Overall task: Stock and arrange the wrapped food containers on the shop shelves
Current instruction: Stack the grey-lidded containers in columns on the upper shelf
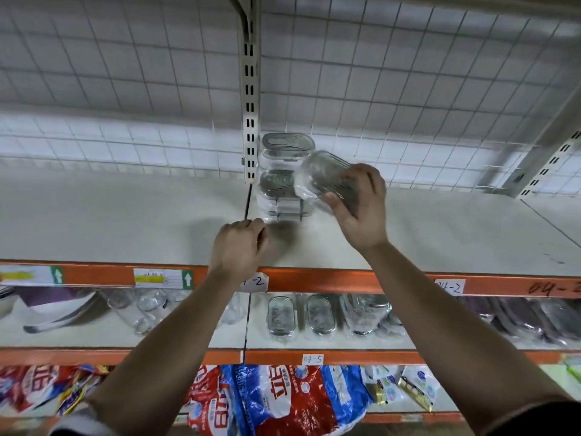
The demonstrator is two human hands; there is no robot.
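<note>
- Our left hand point(240, 247) is curled at the near foot of the stack. We cannot tell whether it pinches the wrap or holds nothing.
- The stack of containers point(284, 184) stands just beyond that hand, beside the slotted upright point(250, 121).
- Our right hand point(358, 209) grasps 1 wrapped container point(323, 177) by its near end, tilted, close beside the stack's upper half.
- We judge it light, stiff and slick under film. Grip the rim across its short sides, since loose wrap may slide.
</note>
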